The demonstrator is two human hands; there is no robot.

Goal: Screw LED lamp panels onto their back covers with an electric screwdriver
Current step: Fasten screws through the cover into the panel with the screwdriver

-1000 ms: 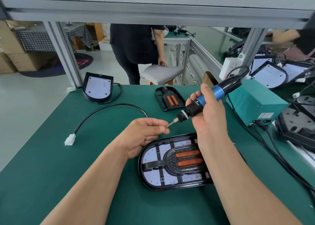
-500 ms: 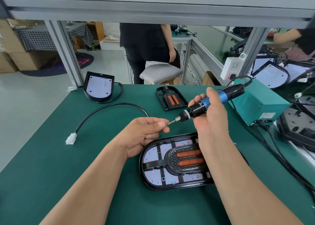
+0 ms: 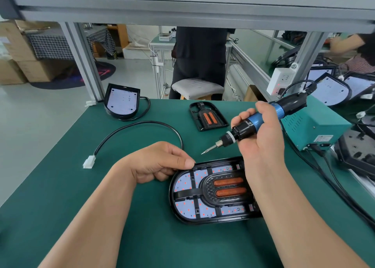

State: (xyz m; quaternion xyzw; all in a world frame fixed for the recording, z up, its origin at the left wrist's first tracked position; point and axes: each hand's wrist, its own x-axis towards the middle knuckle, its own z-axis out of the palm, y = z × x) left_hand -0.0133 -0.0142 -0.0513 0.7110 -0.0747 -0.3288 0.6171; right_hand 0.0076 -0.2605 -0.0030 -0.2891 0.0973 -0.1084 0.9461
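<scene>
A black lamp assembly [image 3: 211, 192] lies on the green mat in front of me, showing white LED panels with red dots and two orange tubes in the middle. My left hand [image 3: 162, 162] rests at its upper left rim, thumb and forefinger pinched together; whether a screw sits between them is hidden. My right hand [image 3: 261, 137] grips a blue and black electric screwdriver [image 3: 255, 123] tilted down to the left. Its bit tip hangs in the air just above the lamp's far edge, a little right of my left thumb.
A black cable with a white plug [image 3: 89, 163] curves across the mat to the left. A second lamp with a white panel [image 3: 121, 101] and a small black cover [image 3: 208, 116] lie farther back. A teal power box [image 3: 316, 125] stands at right, with more lamps beyond. A person stands behind the bench.
My left hand has dropped away from the screwdriver's bit tip down to the lamp's rim. The screwdriver stays tilted in my right hand. The person behind the bench shifted right.
</scene>
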